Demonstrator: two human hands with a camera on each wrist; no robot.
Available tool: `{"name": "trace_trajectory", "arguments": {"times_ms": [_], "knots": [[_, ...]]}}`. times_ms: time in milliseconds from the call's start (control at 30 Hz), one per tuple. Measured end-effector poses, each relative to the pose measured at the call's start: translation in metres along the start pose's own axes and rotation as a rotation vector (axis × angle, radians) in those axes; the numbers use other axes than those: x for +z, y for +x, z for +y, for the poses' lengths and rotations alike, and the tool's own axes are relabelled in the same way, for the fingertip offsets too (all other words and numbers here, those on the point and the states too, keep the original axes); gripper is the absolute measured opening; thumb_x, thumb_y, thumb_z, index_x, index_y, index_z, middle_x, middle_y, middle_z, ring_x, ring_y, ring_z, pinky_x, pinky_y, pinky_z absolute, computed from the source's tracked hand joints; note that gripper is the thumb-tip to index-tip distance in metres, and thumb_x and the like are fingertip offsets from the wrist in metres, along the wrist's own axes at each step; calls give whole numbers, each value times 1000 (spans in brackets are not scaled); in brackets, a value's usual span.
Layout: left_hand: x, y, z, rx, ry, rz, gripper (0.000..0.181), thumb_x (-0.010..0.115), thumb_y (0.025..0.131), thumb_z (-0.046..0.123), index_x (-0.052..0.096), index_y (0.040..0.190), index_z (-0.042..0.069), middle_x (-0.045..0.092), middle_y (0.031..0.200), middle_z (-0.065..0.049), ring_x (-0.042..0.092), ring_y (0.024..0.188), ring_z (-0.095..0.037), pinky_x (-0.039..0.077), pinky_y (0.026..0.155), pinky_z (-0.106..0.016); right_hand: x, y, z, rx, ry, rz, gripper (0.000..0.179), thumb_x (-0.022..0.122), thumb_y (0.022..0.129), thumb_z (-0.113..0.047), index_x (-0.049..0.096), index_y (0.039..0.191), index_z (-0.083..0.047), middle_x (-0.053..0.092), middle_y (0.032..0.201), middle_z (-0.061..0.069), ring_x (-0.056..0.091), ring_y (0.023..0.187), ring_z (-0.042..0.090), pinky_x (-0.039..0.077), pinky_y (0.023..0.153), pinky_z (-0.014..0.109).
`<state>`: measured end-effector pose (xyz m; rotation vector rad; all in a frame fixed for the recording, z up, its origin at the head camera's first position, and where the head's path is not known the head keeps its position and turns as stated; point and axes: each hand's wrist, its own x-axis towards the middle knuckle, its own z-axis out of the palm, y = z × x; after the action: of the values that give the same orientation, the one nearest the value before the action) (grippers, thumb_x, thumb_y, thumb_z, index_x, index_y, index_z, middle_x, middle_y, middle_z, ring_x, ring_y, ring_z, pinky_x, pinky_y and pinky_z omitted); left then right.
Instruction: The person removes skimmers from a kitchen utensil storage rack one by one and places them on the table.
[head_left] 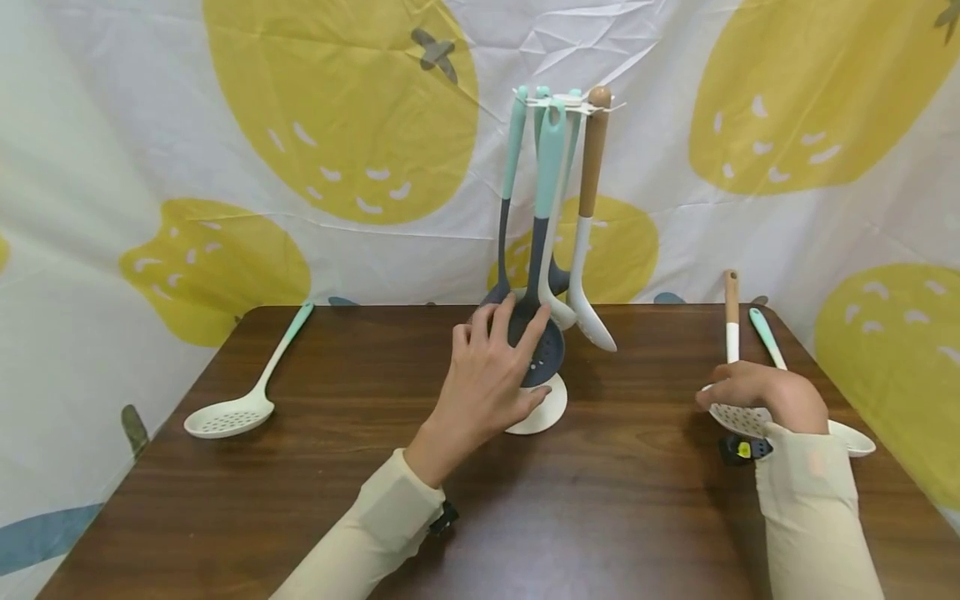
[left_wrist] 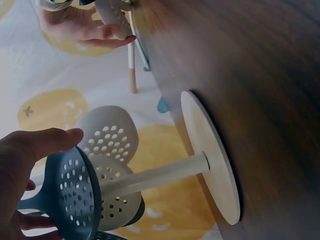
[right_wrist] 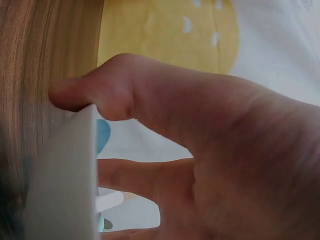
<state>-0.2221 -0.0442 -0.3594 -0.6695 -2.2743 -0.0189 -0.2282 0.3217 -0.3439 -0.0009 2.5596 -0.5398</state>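
Observation:
A dark blue skimmer (head_left: 551, 350) with a mint handle hangs on a white utensil stand (head_left: 555, 408). My left hand (head_left: 487, 358) is spread around its perforated bowl, fingers over the upper part and thumb close to the rim. In the left wrist view, the thumb overlaps the rim of that bowl, and the other fingers lie by its neck. At the right, my right hand (head_left: 772, 392) pinches the edge of a white skimmer (head_left: 738, 421) with a wooden handle. The right wrist view shows thumb and fingers on either side of its white head (right_wrist: 65, 185).
A white slotted spoon (head_left: 232, 415) with a mint handle lies at the left. Another white, mint-handled utensil (head_left: 851, 437) lies beyond my right hand. More utensils hang on the stand, including a white ladle-like one (head_left: 588, 317) with a wooden handle. A patterned cloth (head_left: 375, 258) hangs behind the table.

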Motion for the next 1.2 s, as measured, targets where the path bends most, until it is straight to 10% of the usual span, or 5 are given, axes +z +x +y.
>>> {"name": "trace_trajectory", "arguments": {"times_ms": [233,900,1200], "knots": [[3,-1,0,10,27,-3,102,88,68,59,45,154,24,54,149,-20,54,124,-36,45,77,-45,1,1,-5,12,-34,-6,63,66,93,-39,56,133,8,57,128,31,56,113,46,49,91,57],[1,-1,-3,4,-62,-38,97,82,70,48,43,156,27,55,142,-20,53,122,-37,46,80,-45,7,9,-11,78,-122,-2,91,67,90,-50,40,147,15,36,150,43,42,133,62,45,102,66],[-4,-2,-1,26,-84,-94,102,79,66,55,40,157,34,51,140,-19,53,120,-34,43,80,-46,9,18,-11,-59,-188,-1,73,72,89,-41,56,137,12,46,146,39,46,133,59,45,102,64]]}}
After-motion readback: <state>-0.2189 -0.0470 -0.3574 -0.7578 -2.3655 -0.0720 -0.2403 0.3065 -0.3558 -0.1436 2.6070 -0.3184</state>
